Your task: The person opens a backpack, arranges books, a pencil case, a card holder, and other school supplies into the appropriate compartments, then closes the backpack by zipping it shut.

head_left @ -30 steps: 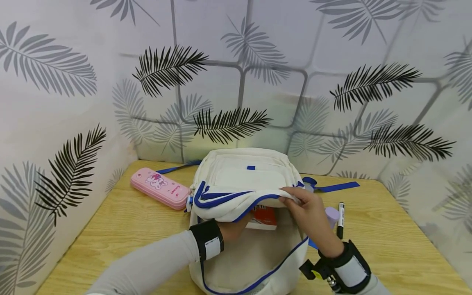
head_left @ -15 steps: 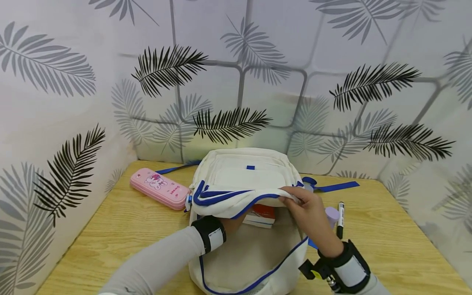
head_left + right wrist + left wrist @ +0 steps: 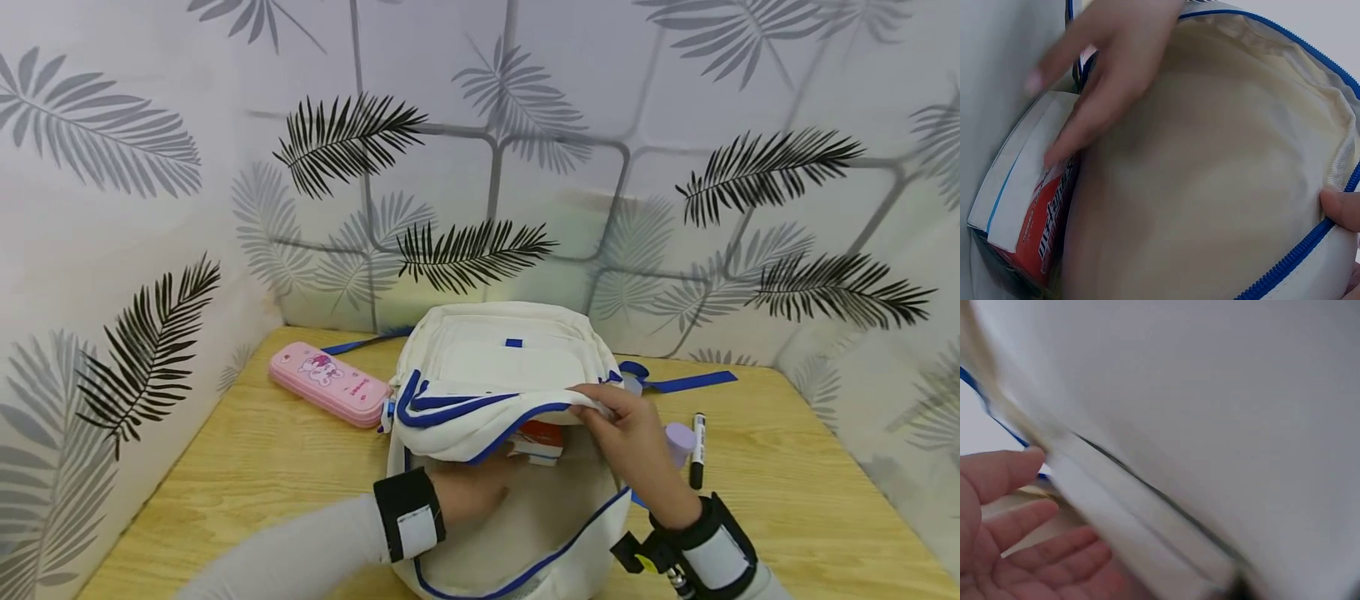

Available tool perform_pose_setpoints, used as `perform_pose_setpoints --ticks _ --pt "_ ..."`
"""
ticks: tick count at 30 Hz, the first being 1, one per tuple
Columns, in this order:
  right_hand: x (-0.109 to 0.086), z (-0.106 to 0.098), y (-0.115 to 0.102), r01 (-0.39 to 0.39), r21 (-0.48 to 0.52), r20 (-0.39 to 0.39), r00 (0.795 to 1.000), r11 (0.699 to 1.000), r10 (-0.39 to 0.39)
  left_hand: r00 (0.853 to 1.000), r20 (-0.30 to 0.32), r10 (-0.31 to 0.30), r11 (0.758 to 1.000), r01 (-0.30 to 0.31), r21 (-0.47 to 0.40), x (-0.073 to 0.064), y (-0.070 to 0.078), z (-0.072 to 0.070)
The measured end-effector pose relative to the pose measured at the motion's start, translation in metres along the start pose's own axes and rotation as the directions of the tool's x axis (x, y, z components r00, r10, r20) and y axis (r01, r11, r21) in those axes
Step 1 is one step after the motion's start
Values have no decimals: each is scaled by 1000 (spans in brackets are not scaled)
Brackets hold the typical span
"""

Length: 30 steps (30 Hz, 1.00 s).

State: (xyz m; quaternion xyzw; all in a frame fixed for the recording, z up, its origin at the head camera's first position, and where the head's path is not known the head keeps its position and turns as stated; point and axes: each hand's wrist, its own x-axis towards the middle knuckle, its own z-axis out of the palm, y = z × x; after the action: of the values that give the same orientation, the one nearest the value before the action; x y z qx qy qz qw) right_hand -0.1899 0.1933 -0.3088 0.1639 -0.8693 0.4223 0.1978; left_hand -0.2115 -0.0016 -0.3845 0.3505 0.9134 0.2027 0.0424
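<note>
A cream backpack [image 3: 517,362] with blue zip edging lies unzipped on the wooden table. My right hand [image 3: 630,442] pinches the edge of its raised front flap; in the right wrist view the thumb [image 3: 1342,209] presses on the blue zipper. Inside the bag, my left hand [image 3: 472,487] has its fingers spread and loosely extended, holding nothing. Books with a red cover [image 3: 1041,231] stand inside against the bag's wall, their white page edges showing. In the left wrist view my left fingertips are right beside the pale page edges [image 3: 1122,519]. The flap hides part of the books.
A pink pencil case [image 3: 330,383] lies left of the backpack. On the right are a lilac round-topped object [image 3: 679,442], a black-and-white marker [image 3: 698,450] and a blue strap [image 3: 693,382]. Patterned walls stand behind and at both sides.
My left hand first reaches further under the flap at the books, then draws back toward the bag's opening, so more of it shows. My right hand keeps hold of the flap edge.
</note>
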Motion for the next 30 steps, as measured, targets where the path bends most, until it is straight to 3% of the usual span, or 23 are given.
perform_pose_setpoints --ticks 2,3,7,9,11,13,15,18,21,23,25,28,30 --pt "0 -1 1 14 -6 -15 1000 1000 -14 991 98 91 981 -106 161 -8 9 -3" --pt "0 -2 1 22 -6 -21 1000 1000 -23 982 110 155 948 -180 264 -13 13 -6" --pt "1 -3 3 46 -5 -24 999 999 -46 970 113 215 956 -233 180 -35 28 -27" --pt "1 -4 4 44 -6 -16 999 999 -45 966 60 251 959 -257 117 -46 30 -40" --pt "0 -4 5 38 -6 -8 999 999 -38 954 -50 297 952 -292 87 -57 27 -54" --pt "0 -4 5 39 3 0 999 999 -39 922 -212 324 946 -315 77 -66 20 -68" --pt "-1 -3 5 47 8 4 999 999 -47 890 -361 278 960 -265 88 -73 10 -84" --pt "-3 -1 5 73 6 -2 997 997 -73 860 -501 90 996 -85 33 -78 -12 -101" --pt "-7 0 5 68 3 -2 998 998 -68 840 -535 -93 994 105 -7 -80 -40 -104" --pt "-11 2 6 73 6 1 997 997 -73 828 -535 -170 983 177 -38 -80 -59 -96" --pt "-15 4 7 68 12 7 998 998 -68 836 -491 -244 968 238 -76 -80 -75 -85" --pt "-21 6 8 89 32 16 996 996 -90 859 -371 -353 935 332 -121 -80 -96 -67" --pt "-25 7 8 99 40 32 994 994 -100 879 -293 -377 926 355 -125 -80 -107 -57"
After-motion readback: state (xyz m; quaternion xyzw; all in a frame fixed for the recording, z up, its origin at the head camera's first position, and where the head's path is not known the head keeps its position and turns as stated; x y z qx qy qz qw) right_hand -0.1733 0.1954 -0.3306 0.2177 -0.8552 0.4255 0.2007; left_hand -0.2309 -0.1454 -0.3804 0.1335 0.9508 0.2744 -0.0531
